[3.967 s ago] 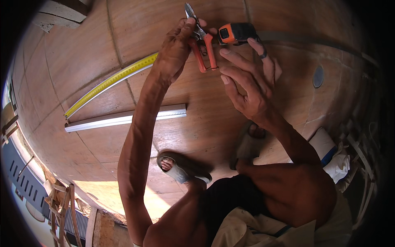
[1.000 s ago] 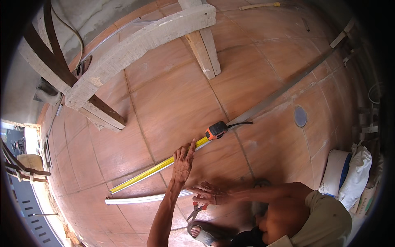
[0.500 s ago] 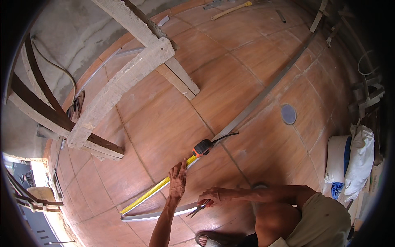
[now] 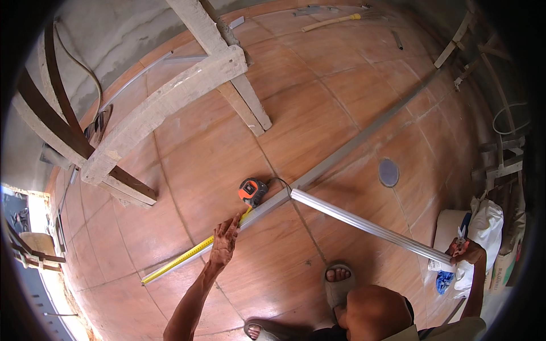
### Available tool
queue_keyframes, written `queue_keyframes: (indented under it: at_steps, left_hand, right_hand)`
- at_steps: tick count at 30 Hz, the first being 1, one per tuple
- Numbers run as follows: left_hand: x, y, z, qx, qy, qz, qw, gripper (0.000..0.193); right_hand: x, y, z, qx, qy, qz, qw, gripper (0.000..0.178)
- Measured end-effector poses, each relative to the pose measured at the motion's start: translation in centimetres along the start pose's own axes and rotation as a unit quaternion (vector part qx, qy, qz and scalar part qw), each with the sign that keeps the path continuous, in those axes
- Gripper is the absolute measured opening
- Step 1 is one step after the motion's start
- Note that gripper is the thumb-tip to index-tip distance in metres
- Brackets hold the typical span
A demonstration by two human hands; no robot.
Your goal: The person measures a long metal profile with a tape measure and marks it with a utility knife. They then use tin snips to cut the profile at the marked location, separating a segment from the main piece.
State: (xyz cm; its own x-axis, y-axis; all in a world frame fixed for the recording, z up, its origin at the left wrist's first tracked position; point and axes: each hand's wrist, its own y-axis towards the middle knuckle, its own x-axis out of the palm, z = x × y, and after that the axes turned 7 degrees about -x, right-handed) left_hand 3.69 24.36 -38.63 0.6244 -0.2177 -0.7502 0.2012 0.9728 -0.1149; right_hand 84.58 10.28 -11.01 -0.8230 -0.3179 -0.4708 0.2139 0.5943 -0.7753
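Observation:
A long grey metal strip point(image 4: 341, 150) lies diagonally across the tiled floor. The yellow blade of a tape measure point(image 4: 181, 261) runs along its lower left stretch, and the orange and black tape case point(image 4: 252, 192) rests beside the strip. My left hand point(image 4: 223, 241) is closed over blade and strip, just below the case. At the right, my right hand point(image 4: 471, 252) grips red-handled snips point(image 4: 459, 245), their jaws pointing up. The same hand is at the end of a ribbed, silvery metal profile point(image 4: 364, 223), whose other end meets the long strip near the case.
A rough wooden trestle point(image 4: 165, 119) stands at the upper left. A round floor cover point(image 4: 389, 172) sits right of the strip. White sacks point(image 4: 483, 227) and a wooden frame line the right side. A yellow-ended stick point(image 4: 333, 23) lies at the back. My sandalled feet point(image 4: 339, 278) are near.
My right hand has swung the silvery profile from the lower left out to the right, snips still in hand. The tape case has turned and sits left of the strip; my left hand stays on the blade.

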Motion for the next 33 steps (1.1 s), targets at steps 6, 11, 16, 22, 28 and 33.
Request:
queue_keyframes:
  at_steps: [6, 11, 16, 22, 28, 33]
  left_hand:
    - [0.2, -0.1, 0.1, 0.005, 0.015, 0.023, 1.000, 0.058]
    - [0.6, -0.1, 0.8, 0.006, 0.027, 0.042, 0.999, 0.062]
    - [0.7, -1.3, -0.1, -0.007, 0.054, 0.075, 0.996, 0.063]
    - [3.9, 0.9, 2.1, 0.005, 0.056, 0.080, 0.995, 0.062]
    - [2.4, -2.5, -2.5, -0.012, 0.136, 0.126, 0.983, 0.069]
    - [2.7, -0.9, -0.8, 0.009, 0.140, 0.113, 0.984, 0.070]
  right_hand:
    - [13.0, 6.3, -6.4, -0.244, 0.428, 0.037, 0.869, 0.032]
    - [29.5, 16.1, -22.8, -0.272, 0.505, -0.101, 0.813, 0.025]
    - [42.4, 23.2, -35.6, -0.205, 0.578, -0.095, 0.784, 0.031]
    - [32.5, 38.4, -54.4, -0.365, 0.569, 0.037, 0.736, 0.054]
    - [37.4, 34.4, -58.3, -0.500, 0.363, 0.057, 0.784, 0.040]
    - [40.9, 29.1, -43.9, -0.557, -0.031, -0.107, 0.823, 0.052]
